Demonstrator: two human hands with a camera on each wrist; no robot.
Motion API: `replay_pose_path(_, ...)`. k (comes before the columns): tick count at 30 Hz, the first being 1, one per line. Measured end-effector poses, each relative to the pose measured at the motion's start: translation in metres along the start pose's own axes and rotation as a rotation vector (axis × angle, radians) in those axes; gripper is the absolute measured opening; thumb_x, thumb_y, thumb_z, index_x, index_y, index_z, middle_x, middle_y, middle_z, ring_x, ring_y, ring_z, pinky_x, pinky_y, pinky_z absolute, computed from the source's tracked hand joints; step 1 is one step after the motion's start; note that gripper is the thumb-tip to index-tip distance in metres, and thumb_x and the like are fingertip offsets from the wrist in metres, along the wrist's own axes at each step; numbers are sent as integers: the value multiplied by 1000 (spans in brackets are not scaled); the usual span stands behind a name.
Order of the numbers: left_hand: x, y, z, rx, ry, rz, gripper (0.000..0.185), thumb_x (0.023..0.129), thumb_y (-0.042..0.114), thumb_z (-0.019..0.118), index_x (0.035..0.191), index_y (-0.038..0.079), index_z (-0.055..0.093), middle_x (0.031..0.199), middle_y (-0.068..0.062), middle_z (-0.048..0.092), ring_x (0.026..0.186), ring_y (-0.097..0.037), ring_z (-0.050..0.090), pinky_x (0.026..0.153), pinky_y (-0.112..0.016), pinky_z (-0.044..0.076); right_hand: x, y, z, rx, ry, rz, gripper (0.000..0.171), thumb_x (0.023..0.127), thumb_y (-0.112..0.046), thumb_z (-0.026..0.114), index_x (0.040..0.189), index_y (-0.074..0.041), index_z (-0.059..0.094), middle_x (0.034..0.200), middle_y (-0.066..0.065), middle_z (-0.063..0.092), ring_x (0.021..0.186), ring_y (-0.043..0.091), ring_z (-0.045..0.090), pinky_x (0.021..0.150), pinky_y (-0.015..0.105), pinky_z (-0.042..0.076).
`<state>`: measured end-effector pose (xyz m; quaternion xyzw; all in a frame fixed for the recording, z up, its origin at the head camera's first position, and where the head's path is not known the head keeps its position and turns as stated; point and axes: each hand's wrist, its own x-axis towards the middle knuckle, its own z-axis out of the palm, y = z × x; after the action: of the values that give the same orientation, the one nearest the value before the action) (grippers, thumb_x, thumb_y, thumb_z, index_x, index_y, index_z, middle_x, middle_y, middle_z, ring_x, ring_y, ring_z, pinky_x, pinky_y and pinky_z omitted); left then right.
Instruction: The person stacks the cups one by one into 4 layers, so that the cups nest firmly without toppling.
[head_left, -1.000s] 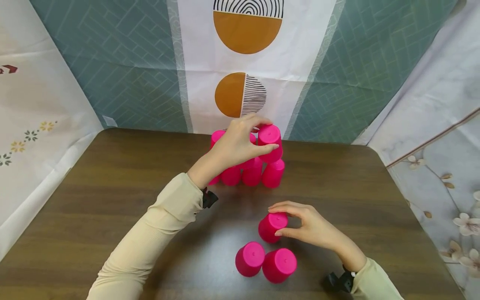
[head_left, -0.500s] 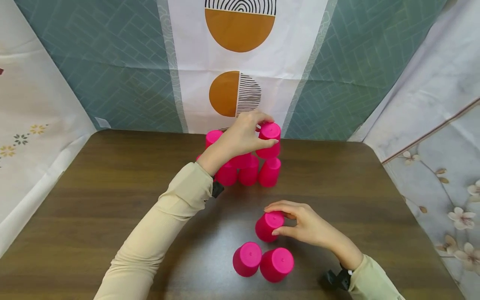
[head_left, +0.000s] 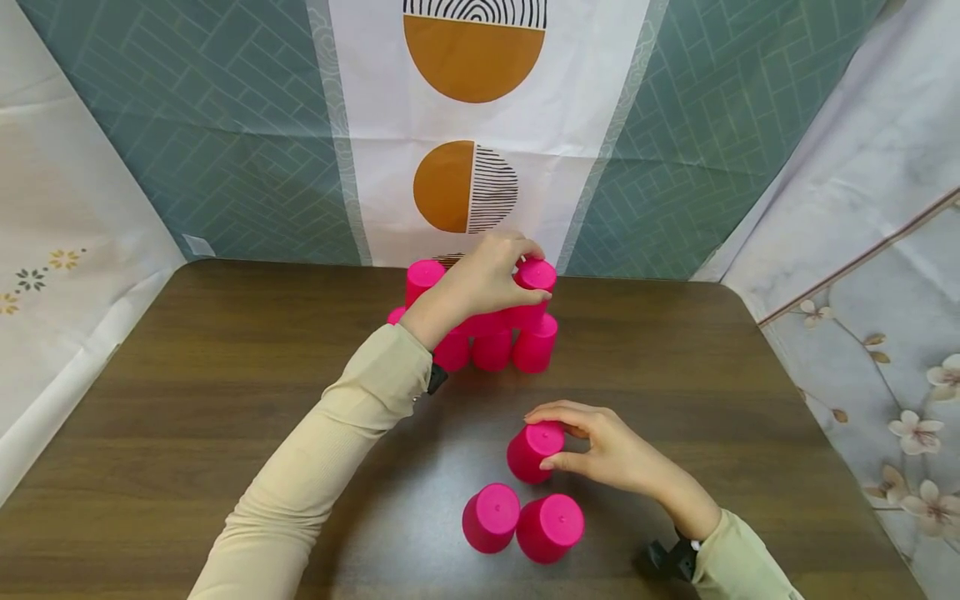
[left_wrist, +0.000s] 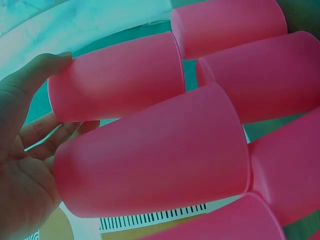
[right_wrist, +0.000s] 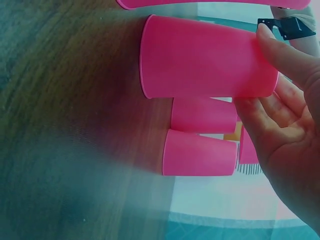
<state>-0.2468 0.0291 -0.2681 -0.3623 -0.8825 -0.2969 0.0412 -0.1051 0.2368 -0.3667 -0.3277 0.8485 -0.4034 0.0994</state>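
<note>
Pink cups stand upside down in a stack on the table's far side, a bottom row with a second row above. At the right end of that second row, my left hand grips a pink cup between thumb and fingers. In the left wrist view this cup sits beside a neighbouring cup. Nearer, my right hand holds another upside-down pink cup by its upper part, its rim at the tabletop. My left forearm hides part of the stack.
Two more upside-down pink cups, one on the left and one on the right, stand side by side in front of the right hand's cup. The brown wooden table ends at a patterned cloth backdrop. Light cloths hang at both sides.
My left hand has lowered its cup onto the bottom row at the stack's right end. My right hand keeps its grip on its cup; the head view has shifted slightly.
</note>
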Motion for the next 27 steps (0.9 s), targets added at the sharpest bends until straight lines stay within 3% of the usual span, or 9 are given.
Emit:
replay_pose_path(11,-1,-3,3,55,-43,-79,45,77,34,75,110,7,60,100,-2,59,87,-13,54,72,-22,48,2,0,0,-40,20,-52,46,78,-27,75,119,-11,60,118,-2,61,109,13,57,91,33,49)
replay_pose_path(27,0,-1,2,165,-92,-105,49,81,37,70,118,10,55,108,-3,59,92,-15,55,80,-26,49,-1,-1,1,-26,46,-48,47,77,-24,77,118,-9,61,117,-3,61,109,12,57,90,34,50)
